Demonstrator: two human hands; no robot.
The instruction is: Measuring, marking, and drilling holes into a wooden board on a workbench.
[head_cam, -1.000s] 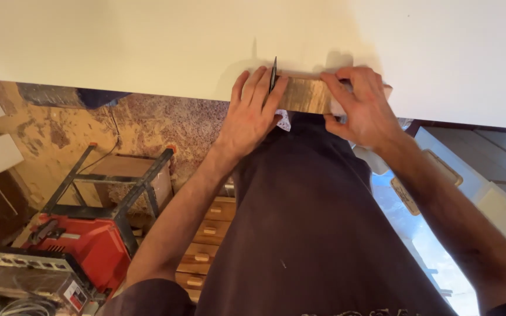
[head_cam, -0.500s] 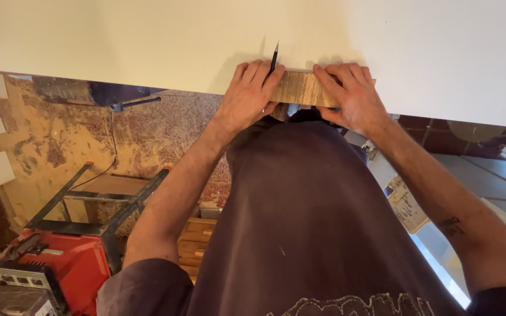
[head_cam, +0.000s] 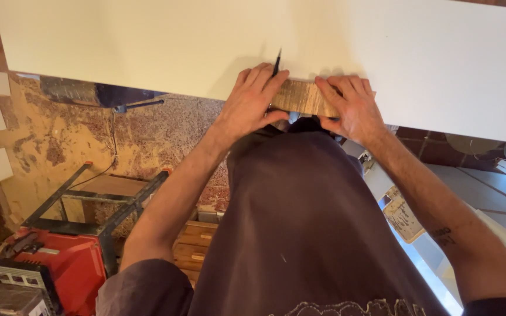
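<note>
The wood block (head_cam: 304, 97) lies against the near edge of the board (head_cam: 147, 41), between the two hands. The left hand (head_cam: 253, 99) rests on the block's left end with a pencil (head_cam: 277, 62) between its fingers (tip on the board); the right hand (head_cam: 349, 108) presses the right end. Below and to the left stands a table saw (head_cam: 60, 263) on the floor.
</note>
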